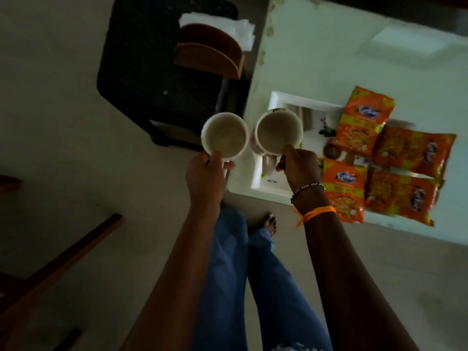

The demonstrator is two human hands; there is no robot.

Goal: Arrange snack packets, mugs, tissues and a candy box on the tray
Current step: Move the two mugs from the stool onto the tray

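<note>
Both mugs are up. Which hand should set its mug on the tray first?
Right, probably. The right hand holds its mug already over the white tray; the left hand holds its mug off the table edge, above the floor.

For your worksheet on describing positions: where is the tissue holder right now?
In the head view the tissue holder stands upper centre on the dark stool, left of the table, beyond the two held mugs.

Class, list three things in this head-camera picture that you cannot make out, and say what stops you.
1. Tray surface, head view: largely hidden by four snack packets and the right hand.
2. Handle of the left hand's mug: covered by fingers.
3. Tissues: mostly hidden behind the brown holder.
</note>
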